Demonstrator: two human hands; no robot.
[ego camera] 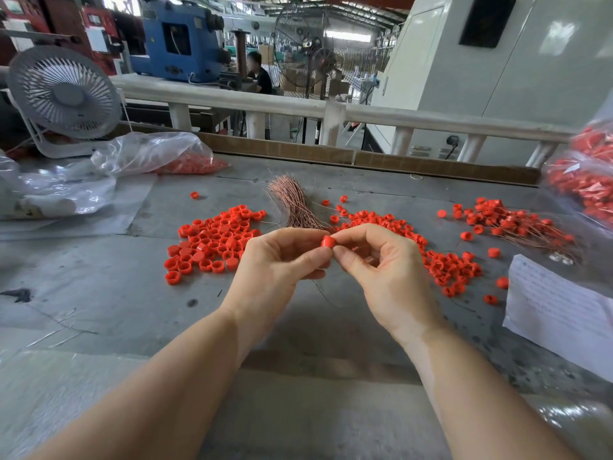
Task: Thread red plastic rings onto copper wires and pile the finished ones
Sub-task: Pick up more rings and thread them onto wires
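Note:
Both hands meet above the grey table's middle around one red plastic ring. My left hand pinches the ring between thumb and fingertips. My right hand pinches at the ring's right side; a thin wire hangs down below the hands. A bundle of copper wires lies just beyond the hands. Loose red rings form a pile on the left and another on the right. Finished rings on wires lie heaped at the far right.
A desk fan stands at the back left beside clear plastic bags holding red rings. More bagged rings sit at the right edge, above a white paper sheet. A white railing runs behind the table.

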